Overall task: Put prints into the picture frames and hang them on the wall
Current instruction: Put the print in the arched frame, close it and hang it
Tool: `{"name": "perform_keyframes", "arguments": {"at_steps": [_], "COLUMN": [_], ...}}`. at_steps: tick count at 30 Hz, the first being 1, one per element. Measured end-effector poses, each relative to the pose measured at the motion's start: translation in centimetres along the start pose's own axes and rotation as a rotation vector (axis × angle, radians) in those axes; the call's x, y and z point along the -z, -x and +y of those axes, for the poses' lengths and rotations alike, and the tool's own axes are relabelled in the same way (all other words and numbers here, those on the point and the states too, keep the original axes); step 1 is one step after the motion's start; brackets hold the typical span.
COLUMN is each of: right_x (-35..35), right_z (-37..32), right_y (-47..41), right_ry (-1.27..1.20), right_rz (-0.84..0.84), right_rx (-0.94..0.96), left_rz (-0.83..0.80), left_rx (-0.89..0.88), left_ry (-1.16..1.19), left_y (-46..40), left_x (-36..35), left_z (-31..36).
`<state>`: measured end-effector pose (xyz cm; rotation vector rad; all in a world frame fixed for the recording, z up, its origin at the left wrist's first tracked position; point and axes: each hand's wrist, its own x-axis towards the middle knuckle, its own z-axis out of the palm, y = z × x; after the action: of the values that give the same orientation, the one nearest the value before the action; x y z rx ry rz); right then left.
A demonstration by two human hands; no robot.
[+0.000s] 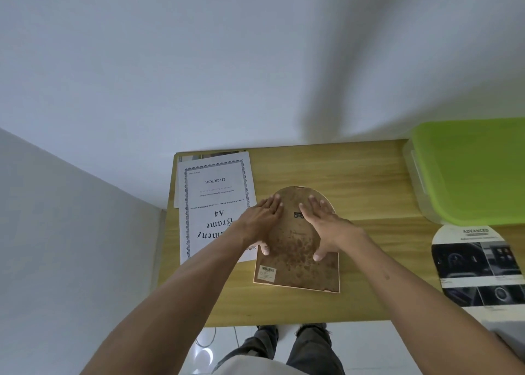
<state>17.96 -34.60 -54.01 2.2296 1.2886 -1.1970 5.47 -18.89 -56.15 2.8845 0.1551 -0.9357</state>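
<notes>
An arch-topped picture frame [298,272] lies face down in the middle of the wooden table [369,181], its stained brown backing board up, with a small metal hanger near the top and a barcode sticker at its lower left. My left hand [262,221] rests flat on the frame's left side, thumb at its left edge. My right hand [326,227] presses flat on the right side of the backing, thumb down on the board. An arch-shaped print [477,264] with car interior photos lies at the table's right edge.
A white A4 document-frame insert sheet [216,204] lies at the table's left, over another frame at the back corner. A clear box with a green lid [468,173] stands at the back right. White walls rise behind and to the left. My legs show below the front edge.
</notes>
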Motion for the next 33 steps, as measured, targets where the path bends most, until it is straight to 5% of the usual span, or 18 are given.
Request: {"name": "perform_keyframes", "arguments": {"at_steps": [7, 13, 17, 33], "right_x": [-1.0, -1.6, -2.3, -1.6], "right_z": [-1.4, 1.1, 2.0, 0.2], "right_y": [-0.7, 0.6, 0.9, -0.8], "right_ry": [0.049, -0.252, -0.278, 0.250], "right_rz": [0.087, 0.048, 0.054, 0.098], "right_rx": [-0.084, -0.074, -0.015, -0.116], "left_rz": [-0.005, 0.049, 0.020, 0.061], "left_rx": [0.004, 0.031, 0.035, 0.078], "left_ry": [0.043, 0.319, 0.289, 0.041], "left_y": [-0.1, 1.2, 1.2, -0.5], "left_x": [0.5, -0.8, -0.9, 0.8], "left_z": [0.6, 0.9, 1.3, 3.0]}}
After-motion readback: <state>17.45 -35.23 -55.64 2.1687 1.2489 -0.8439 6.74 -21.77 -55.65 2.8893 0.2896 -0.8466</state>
